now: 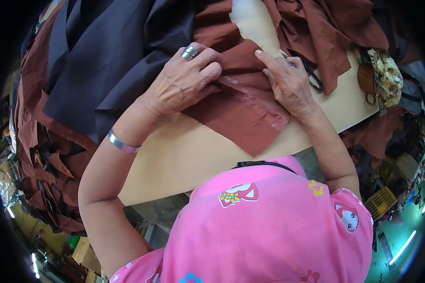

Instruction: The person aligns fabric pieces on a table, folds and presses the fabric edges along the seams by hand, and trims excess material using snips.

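Observation:
Rust-brown cloth [243, 115] lies on the pale table under both hands, a corner pointing toward the body. My left hand [186, 78], with rings on a finger, has its fingers curled and pressed together on the cloth's left part. At the cloth's right part my right hand [288, 80] rests with its index finger stretched out and the others bent; dark scissor handles [316, 81] show beside and partly behind it. Dark navy cloth [104, 70] spreads to the left, reaching under my left wrist.
More rust-brown cloth [326, 37] lies at the back right of the pale table [174, 155]. A brown pouch [366, 80] and a cream, crumpled bundle [388, 78] hang at the right edge. Piled brown cloth [38, 188] fills the left side. A yellow basket [380, 203] stands lower right.

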Motion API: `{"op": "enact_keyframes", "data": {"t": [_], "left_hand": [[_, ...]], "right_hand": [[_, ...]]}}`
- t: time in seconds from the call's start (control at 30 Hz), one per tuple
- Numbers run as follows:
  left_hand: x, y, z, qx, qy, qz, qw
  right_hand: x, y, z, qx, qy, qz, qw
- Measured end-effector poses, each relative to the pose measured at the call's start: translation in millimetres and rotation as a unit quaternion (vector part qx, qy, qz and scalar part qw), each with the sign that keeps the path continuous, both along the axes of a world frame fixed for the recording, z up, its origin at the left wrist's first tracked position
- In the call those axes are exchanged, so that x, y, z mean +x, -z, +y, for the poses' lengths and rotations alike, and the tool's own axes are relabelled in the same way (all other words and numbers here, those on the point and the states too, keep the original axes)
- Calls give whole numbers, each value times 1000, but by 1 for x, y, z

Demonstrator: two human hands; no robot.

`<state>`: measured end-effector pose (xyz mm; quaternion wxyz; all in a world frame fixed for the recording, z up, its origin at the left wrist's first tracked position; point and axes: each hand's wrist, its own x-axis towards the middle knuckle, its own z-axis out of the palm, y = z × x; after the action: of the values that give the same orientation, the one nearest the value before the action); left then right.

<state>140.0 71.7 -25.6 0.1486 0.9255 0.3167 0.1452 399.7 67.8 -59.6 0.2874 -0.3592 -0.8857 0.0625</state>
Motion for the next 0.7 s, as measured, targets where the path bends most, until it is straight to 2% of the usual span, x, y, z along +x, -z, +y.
{"op": "enact_keyframes", "data": {"t": [0.07,0.17,0.27,0.47,0.57,0.6,0.67,0.7], "left_hand": [[-2,-1,-2,-11,-25,-13,1000],[-3,-5,-9,-23,-63,8,998],[-4,-8,-12,27,-115,47,992],[-12,9,-10,2,-142,-7,990],[-12,12,-11,-11,-149,-30,988],[-13,12,-12,-15,-151,-37,988],[-14,15,-13,-23,-153,-56,986],[-13,17,-13,-25,-153,-67,986]], "right_hand": [[4,-13,-2,23,21,10,999],[27,-34,-11,-44,188,-127,973],[45,-37,-24,-80,223,-175,956],[60,-47,-16,-197,164,-107,961],[60,-48,-24,-152,132,-1,980],[52,-51,-26,-211,115,78,968],[24,-60,-28,-321,81,232,915],[14,-61,-28,-426,51,328,842]]}}
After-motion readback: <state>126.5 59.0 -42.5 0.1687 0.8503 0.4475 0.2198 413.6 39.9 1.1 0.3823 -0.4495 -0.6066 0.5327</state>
